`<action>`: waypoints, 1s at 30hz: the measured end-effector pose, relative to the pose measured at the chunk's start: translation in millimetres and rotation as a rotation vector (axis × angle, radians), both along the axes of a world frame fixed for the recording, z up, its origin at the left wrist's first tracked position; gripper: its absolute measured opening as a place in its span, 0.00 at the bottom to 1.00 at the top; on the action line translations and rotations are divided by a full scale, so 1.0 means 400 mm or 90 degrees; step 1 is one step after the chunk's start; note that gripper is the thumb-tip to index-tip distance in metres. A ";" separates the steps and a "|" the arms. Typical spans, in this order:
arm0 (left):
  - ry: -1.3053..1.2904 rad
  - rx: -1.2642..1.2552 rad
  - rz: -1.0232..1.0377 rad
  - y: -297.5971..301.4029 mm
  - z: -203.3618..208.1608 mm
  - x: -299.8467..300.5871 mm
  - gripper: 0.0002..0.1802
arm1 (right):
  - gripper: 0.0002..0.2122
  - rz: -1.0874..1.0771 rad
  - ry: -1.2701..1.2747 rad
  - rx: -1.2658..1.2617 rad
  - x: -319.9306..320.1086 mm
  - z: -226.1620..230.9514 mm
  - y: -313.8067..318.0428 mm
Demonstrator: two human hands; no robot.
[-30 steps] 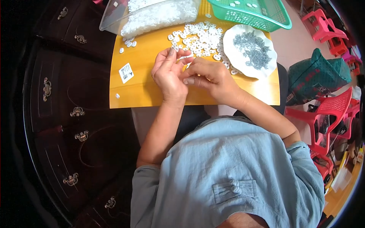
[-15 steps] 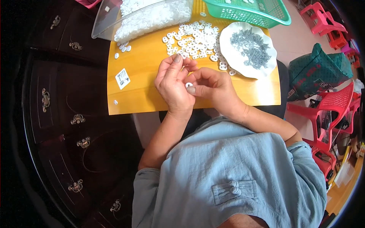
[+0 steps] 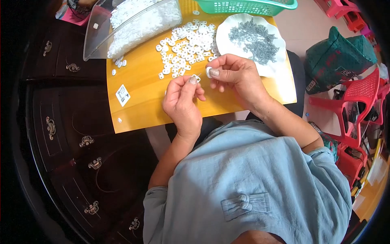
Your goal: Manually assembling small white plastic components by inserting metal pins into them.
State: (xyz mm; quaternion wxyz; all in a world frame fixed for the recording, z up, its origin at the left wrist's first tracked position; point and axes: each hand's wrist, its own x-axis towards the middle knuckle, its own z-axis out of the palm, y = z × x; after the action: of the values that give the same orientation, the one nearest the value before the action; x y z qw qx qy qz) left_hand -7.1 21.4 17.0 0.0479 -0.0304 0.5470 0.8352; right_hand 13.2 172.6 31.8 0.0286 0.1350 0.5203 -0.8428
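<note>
Left hand (image 3: 181, 106) and right hand (image 3: 237, 77) each pinch a small white part (image 3: 196, 77) (image 3: 209, 72) in their fingers above the worktop (image 3: 142, 101), beside the far-edge pile (image 3: 187, 42), for mating

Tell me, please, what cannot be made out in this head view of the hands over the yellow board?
- Small white piece in the left hand: too small to tell its shape.
- What the right hand pinches: covered by its fingertips.
- Grey parts on the white plate: too small to tell their kind.
- Green basket: cut off by the top edge.
- Clear bin: far end cut off at the top edge.
</note>
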 end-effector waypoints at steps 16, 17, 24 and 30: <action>-0.001 -0.054 -0.039 0.005 0.005 0.009 0.03 | 0.05 -0.008 0.071 0.045 0.010 -0.023 -0.002; 0.003 -0.064 -0.044 0.004 0.006 0.009 0.03 | 0.05 -0.008 0.071 0.046 0.010 -0.023 -0.002; -0.006 -0.059 -0.050 0.001 0.005 0.007 0.02 | 0.05 -0.014 0.056 0.080 0.006 -0.019 -0.002; 0.019 -0.062 -0.058 0.000 0.012 0.008 0.02 | 0.05 0.012 0.049 0.081 0.005 -0.017 0.008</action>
State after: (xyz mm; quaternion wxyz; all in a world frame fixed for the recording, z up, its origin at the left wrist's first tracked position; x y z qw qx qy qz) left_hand -4.0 21.5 21.7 0.0760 0.0046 0.5881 0.8052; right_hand 15.1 175.7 25.2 0.0078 0.0989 0.5746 -0.8124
